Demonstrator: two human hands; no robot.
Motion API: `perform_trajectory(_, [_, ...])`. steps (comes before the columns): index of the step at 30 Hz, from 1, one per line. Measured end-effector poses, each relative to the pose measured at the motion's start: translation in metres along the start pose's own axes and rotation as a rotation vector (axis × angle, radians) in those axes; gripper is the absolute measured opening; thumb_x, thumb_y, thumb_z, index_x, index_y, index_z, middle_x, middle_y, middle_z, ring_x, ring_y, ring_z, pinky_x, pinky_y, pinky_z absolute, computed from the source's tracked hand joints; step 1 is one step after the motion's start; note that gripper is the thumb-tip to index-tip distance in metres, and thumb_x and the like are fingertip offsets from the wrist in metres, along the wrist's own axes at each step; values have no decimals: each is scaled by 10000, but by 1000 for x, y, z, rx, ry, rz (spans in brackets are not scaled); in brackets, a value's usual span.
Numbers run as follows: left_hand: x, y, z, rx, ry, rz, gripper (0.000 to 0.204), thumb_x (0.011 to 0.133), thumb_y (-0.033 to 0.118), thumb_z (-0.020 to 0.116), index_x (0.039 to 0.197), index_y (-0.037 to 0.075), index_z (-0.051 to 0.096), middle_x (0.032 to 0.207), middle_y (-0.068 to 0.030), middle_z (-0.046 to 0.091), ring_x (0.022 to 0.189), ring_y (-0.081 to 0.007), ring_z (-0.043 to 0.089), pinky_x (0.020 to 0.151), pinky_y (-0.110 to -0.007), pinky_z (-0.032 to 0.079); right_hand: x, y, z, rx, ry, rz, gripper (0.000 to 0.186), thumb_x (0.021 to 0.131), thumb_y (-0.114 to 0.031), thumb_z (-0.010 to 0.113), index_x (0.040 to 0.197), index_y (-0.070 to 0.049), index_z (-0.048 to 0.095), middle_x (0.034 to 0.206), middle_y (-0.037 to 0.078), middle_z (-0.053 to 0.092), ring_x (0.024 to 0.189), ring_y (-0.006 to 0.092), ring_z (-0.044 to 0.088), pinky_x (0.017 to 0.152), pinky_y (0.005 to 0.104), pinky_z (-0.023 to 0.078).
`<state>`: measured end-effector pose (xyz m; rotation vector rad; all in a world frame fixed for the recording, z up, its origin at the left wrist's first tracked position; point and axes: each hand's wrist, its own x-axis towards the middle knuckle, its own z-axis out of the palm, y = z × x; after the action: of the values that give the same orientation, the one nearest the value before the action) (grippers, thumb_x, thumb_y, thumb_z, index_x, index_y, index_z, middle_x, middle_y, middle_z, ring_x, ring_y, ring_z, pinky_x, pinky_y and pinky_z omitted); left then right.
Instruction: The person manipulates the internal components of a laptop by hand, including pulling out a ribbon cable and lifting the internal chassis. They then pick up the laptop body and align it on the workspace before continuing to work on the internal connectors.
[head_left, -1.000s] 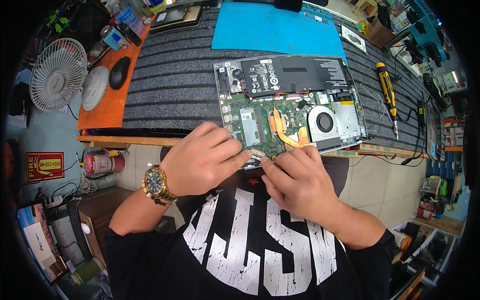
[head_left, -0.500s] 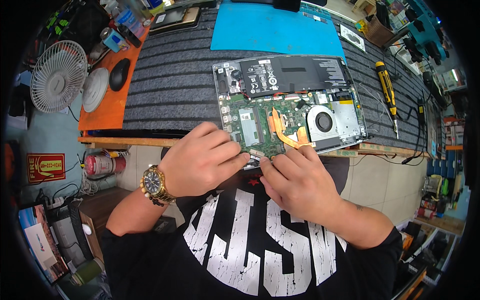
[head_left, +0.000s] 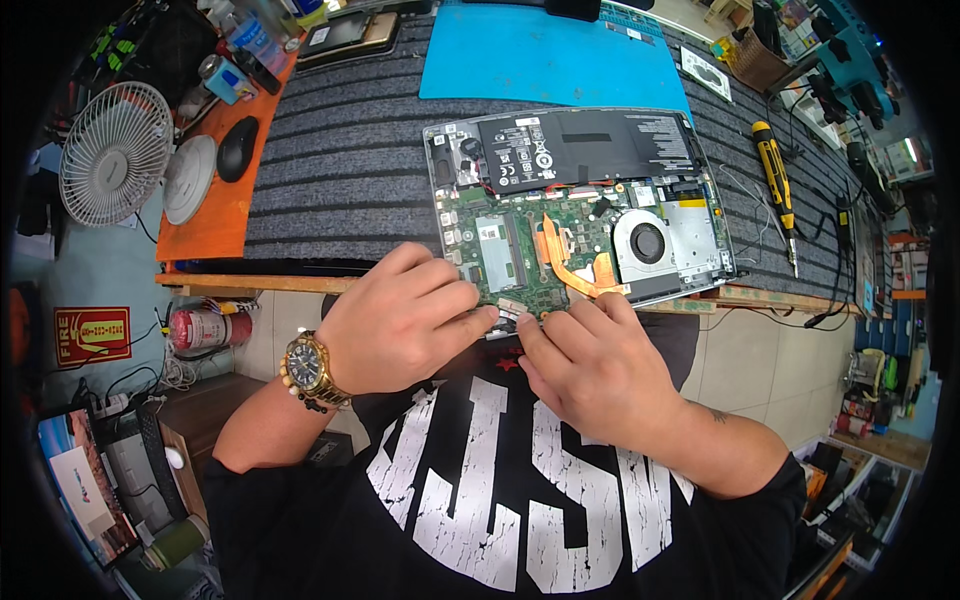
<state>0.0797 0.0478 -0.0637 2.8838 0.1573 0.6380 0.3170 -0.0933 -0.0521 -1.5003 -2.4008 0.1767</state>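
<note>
An opened laptop base lies at the table's near edge, its inside facing up. A black battery fills its far side. Nearer me are the green circuit board, a copper heat pipe and a round fan. My left hand, fingers curled, is closed on the base's near left edge. Close beside it, my right hand is closed on the near edge below the heat pipe. Between my fingertips shows a small silver metal piece. The fingertips' undersides are hidden.
Beyond the laptop lies a blue mat. To its right rests a yellow-and-black screwdriver beside thin wires. On the left are a white fan, a round white disc and a black mouse. The table's wooden edge runs before me.
The laptop base has shifted very slightly to the left at its far left corner. Both hands keep nearly the same place and grip.
</note>
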Motion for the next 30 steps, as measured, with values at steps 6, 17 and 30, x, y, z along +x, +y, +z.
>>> perform_trajectory(6, [1,0,-2,-18,-17,-13,336,742,86,808,1077,75,823,929,-14,653,883,-209,656,828,-387,512,1,2,0,31,35,-22,319,905,-184,737,1156,13,723,902,38,572,867,216,606,827,400,446])
perform_trajectory(17, [0,-1,0,-29,-1,-19,293,794,101,773,1083,89,812,924,-2,637,902,-203,645,833,-376,494,0,2,-5,162,36,62,421,830,-122,859,1230,-45,751,1002,50,652,936,253,648,891,428,454])
perform_trajectory(30, [1,-2,-3,-108,-22,-95,253,799,101,778,1049,120,808,924,8,632,916,-203,623,838,-377,460,0,2,-5,180,8,75,453,818,-119,864,1249,-49,744,1015,57,643,956,258,643,901,431,447])
